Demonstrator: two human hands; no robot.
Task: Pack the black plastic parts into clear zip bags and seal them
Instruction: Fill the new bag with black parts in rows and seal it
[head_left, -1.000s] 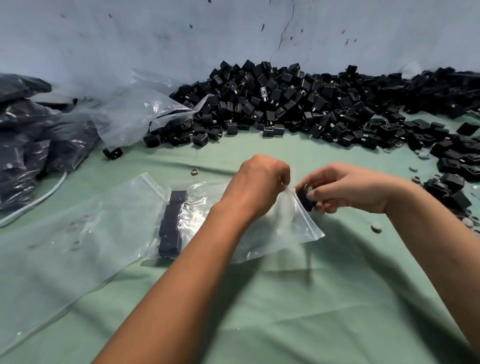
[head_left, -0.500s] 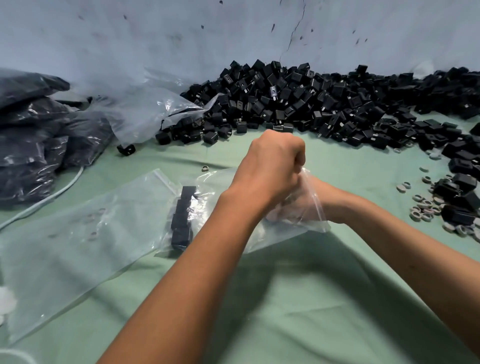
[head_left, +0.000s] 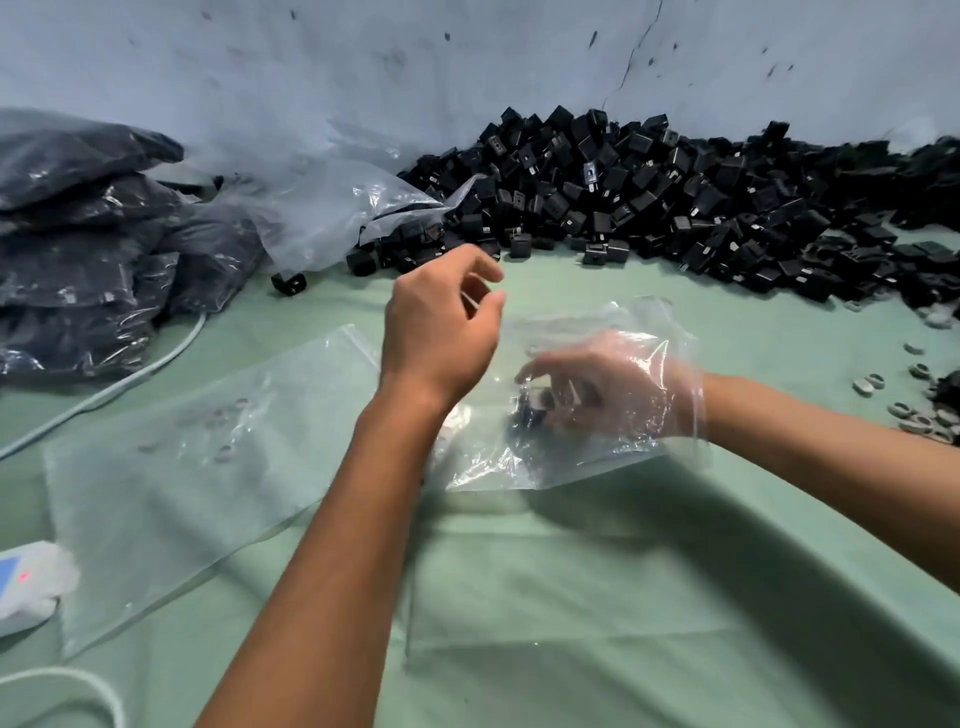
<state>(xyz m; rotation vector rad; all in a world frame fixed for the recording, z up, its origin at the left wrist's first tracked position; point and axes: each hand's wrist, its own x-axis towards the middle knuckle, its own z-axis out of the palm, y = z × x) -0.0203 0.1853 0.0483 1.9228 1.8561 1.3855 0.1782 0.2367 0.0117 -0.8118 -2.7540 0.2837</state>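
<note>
A clear zip bag (head_left: 587, 457) lies on the green cloth at centre, partly lifted. My right hand (head_left: 613, 384) is inside it up to the wrist, and its fingertips pinch a black plastic part (head_left: 530, 408) deep in the bag. My left hand (head_left: 441, 327) hovers over the bag's upper left side with its fingers curled. A strip of film shows between thumb and fingers, so it seems to pinch the bag's edge. A big heap of loose black parts (head_left: 675, 208) lies along the back wall.
A flat clear bag (head_left: 197, 467) lies at left. Filled dark bags (head_left: 78, 244) are stacked far left beside a crumpled large clear bag (head_left: 332, 213). White rings (head_left: 914, 415) lie at right. A white cable (head_left: 104, 389) and a white device (head_left: 26, 582) sit at lower left.
My right hand went from the bag's mouth deep inside, carrying a black part. My left hand loosened from a tight raised fist and dropped toward the bag's upper left.
</note>
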